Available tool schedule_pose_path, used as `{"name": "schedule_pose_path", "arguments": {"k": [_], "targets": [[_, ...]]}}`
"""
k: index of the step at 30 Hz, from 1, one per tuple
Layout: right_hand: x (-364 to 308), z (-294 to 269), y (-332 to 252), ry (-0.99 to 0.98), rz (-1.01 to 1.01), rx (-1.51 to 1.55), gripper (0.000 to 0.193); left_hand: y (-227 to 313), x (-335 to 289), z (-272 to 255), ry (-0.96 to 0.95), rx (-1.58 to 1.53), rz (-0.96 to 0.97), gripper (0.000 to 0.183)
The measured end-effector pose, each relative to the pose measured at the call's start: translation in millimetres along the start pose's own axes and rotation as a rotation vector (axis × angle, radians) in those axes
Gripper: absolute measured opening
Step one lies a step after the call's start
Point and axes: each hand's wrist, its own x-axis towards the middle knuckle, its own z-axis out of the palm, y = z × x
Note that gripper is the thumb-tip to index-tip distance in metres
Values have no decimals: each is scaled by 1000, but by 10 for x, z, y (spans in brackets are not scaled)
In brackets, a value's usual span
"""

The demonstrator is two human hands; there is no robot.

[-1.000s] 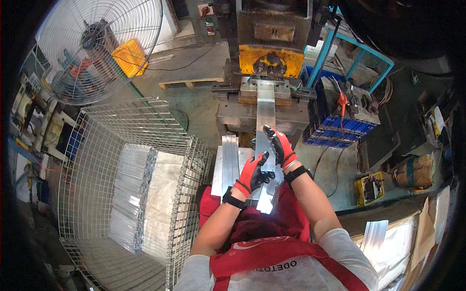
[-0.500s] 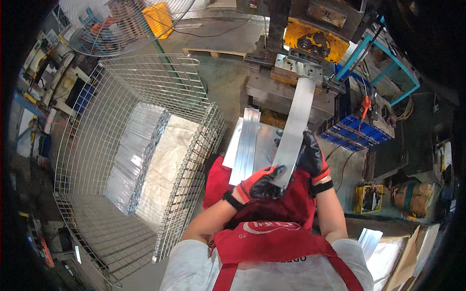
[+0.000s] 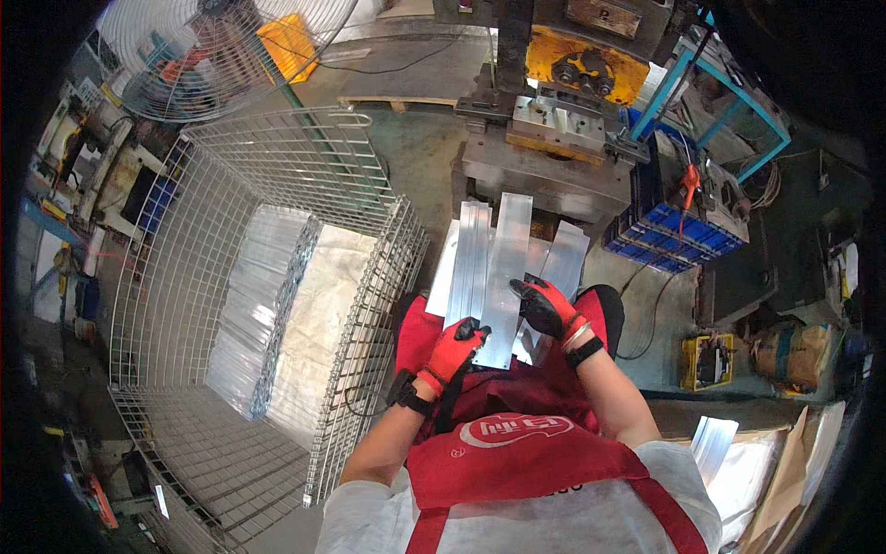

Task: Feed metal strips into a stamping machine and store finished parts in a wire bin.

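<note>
A long, flat silver metal strip lies lengthwise away from me, above my lap. My left hand, in a red and black glove, is closed on its near left corner. Against the strip's right edge, my right hand is closed in a matching glove; its fingertips are partly hidden. Just left of the strip rests a pile of ridged metal profiles, partly covered by it. Another metal strip lies to the right, beyond my right hand.
A wire mesh cage with stacked metal profiles and pale sheeting stands at left. Ahead is a press with a metal die block. Blue crates stand right of it, a yellow basket farther right. A fan is at far left.
The strip has come away from the press, moving left and nearer, beside the pile of profiles. Both hands moved left with it, and the strip on the right now shows.
</note>
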Motion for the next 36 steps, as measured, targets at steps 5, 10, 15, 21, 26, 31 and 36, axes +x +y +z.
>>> {"name": "schedule_pose_path", "arguments": {"k": [5,10,15,21,26,31,36], "targets": [[-6,67,270,218,399,759,35,-215,240,-92,157,260,38,20],[-236,-247,166,308,292,859,36,-304,312,-169,198,612,21,26],[-542,-489,-113,546,195,650,35,-195,245,-116,271,1354,138,42],[-812,-672,-120,721,200,358,32,215,275,284,207,1401,315,45],[-799,-597,-147,741,160,573,31,-62,584,905,-91,1445,205,55],[-861,-629,-206,732,152,552,31,-253,826,1028,-151,1380,7,58],[-895,-639,-125,731,162,438,35,-167,736,977,-196,1154,59,42]]}}
